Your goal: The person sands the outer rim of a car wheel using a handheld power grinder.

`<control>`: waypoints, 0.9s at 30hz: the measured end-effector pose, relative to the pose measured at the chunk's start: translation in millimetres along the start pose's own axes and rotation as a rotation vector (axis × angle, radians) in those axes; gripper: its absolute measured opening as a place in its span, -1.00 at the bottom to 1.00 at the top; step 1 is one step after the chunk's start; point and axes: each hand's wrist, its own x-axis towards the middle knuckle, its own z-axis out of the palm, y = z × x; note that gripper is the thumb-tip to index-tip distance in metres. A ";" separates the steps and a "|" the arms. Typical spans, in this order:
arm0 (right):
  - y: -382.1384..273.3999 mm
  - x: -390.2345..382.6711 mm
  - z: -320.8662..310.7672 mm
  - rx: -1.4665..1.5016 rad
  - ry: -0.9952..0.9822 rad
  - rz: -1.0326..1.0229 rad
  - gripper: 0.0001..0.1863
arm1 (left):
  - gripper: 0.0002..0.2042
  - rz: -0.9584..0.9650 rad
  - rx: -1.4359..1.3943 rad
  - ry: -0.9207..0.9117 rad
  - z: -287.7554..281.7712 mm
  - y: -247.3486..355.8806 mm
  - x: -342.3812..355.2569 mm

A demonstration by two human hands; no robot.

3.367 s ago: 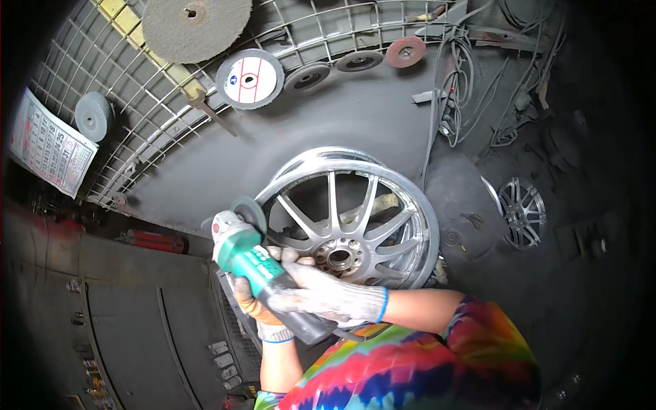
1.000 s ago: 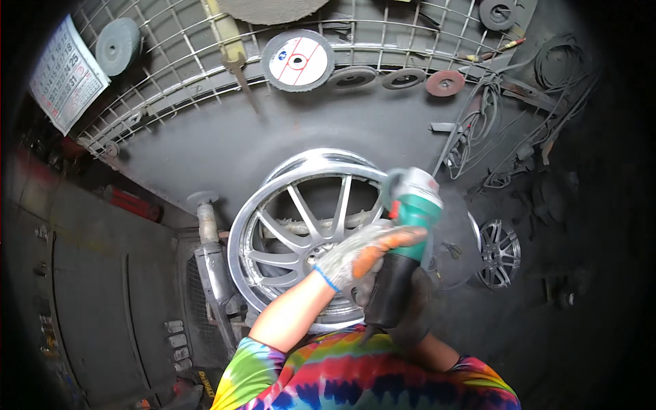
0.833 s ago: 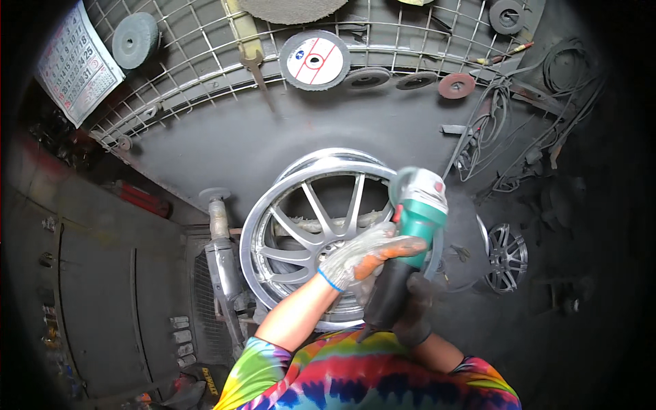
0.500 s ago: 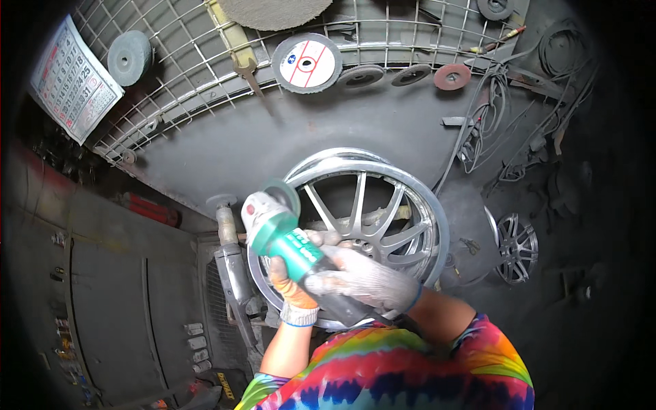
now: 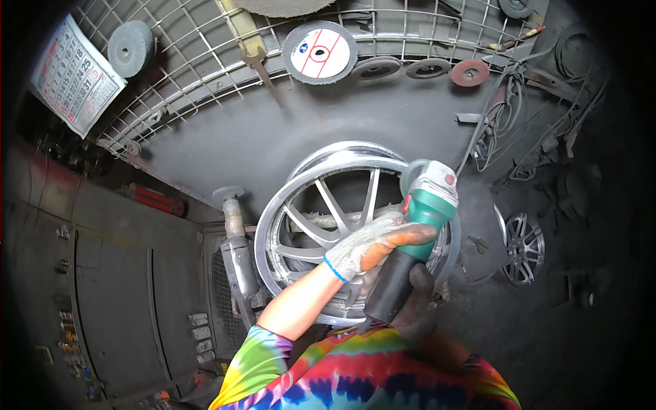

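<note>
wheel (image 5: pixel 333 207), silver, spoked: one, ahead of me, left of and partly behind the grinder; open face toward me. grinder (image 5: pixel 418 253), green and black: one, held in both my hands; long axis running from its black end close to my body, up and slightly right to its pale head, along the wheel's right side. left hand (image 5: pixel 372 247), gloved, nearer the wheel's middle: reaches across its lower part, closed about the green housing. right hand (image 5: pixel 418 295), darker, lower, farther right: wrapped on the black grip, finger detail lost in shade. disc (image 5: pixel 410 179), grey: at the head's left, over the wheel's upper right edge; touching or apart, i cannot tell.
</note>
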 end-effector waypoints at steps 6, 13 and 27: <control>-6.9 31.9 35.7 -0.465 -0.176 0.129 -0.36 | -0.32 0.298 -0.255 0.159 -28.6 -37.1 -56.4; 28.4 76.4 36.3 -1.037 -0.550 0.375 -0.44 | -0.27 0.833 -0.774 0.471 -26.3 -112.4 -101.8; -1.4 11.6 -7.5 -0.306 -0.012 0.106 -0.48 | -0.53 0.182 -0.092 0.133 -24.5 -44.4 -8.2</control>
